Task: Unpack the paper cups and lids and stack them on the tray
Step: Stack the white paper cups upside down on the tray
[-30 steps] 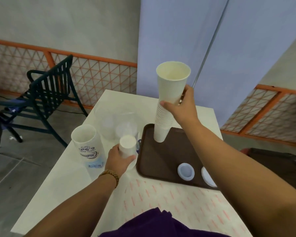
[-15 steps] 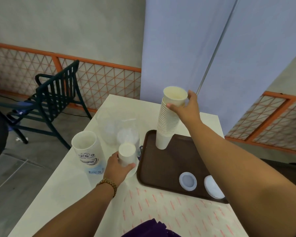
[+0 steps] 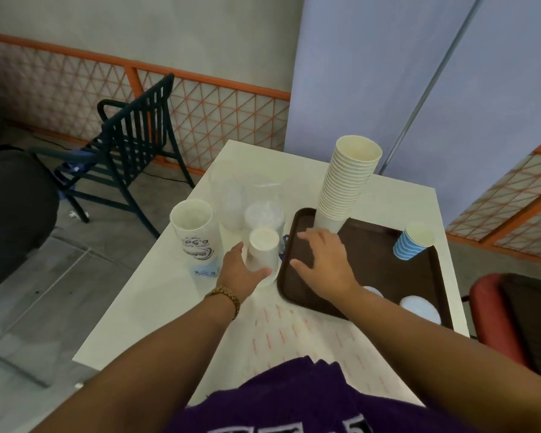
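Observation:
A tall stack of white paper cups (image 3: 347, 182) stands free on the far left corner of the brown tray (image 3: 378, 260). My right hand (image 3: 324, 264) hovers low over the tray's left part, fingers spread, holding nothing. My left hand (image 3: 241, 273) grips a short stack of white lids or cups in clear wrap (image 3: 263, 254) just left of the tray. Two white lids (image 3: 420, 307) lie at the tray's near right; one is partly hidden by my right arm. A blue striped cup (image 3: 411, 242) leans at the tray's far right.
A printed sleeve of cups (image 3: 194, 235) stands at the table's left edge, with clear plastic packaging (image 3: 241, 201) behind it. The white table (image 3: 156, 295) has patterned paper near me. A dark chair (image 3: 132, 142) stands left; a red seat (image 3: 494, 317) is at right.
My right hand set the tall cup stack down on the tray, let go and dropped toward the tray's left side. My left hand stayed on the wrapped stack. The view tilted downward.

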{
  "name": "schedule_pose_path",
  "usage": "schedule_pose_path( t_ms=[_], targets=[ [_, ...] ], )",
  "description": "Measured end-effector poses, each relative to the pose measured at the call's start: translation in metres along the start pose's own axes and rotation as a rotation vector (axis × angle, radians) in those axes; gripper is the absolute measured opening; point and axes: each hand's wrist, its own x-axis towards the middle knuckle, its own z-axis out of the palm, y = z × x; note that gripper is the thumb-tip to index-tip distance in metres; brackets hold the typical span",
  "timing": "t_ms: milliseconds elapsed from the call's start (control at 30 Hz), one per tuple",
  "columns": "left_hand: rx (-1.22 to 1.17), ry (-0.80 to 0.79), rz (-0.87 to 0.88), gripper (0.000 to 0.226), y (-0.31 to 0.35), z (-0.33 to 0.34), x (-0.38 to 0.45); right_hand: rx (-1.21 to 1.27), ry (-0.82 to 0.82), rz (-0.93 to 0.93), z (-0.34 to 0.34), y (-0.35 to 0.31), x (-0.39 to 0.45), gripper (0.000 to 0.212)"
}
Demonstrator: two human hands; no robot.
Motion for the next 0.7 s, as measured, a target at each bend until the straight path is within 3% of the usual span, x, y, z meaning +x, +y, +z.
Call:
schedule_pose_path(
  t_ms=[133, 300, 367, 467, 700],
  targets=[
    [0.089, -0.023, -0.017, 0.097, -0.017, -0.005, -0.004, -0.327, -0.103, -0.446, -0.002, -0.04, 0.024, 0.063],
    [0.091, -0.045, -0.051, 0.097, -0.036, -0.011, -0.013, -1.13, -0.333, -0.83, 0.011, -0.08, 0.043, 0.065],
    [0.094, -0.054, -0.061, 0.095, -0.042, -0.014, -0.014, -1.394, -0.364, -0.858, 0.02, -0.092, 0.044, 0.072],
    [0.065, -0.052, -0.083, 0.094, -0.048, -0.019, -0.014, -1.583, -0.412, -0.824, 0.036, -0.097, 0.048, 0.08],
    [0.043, -0.036, -0.107, 0.094, -0.058, -0.022, -0.017, -1.572, -0.419, -0.801, 0.039, -0.095, 0.057, 0.075]
  ],
)
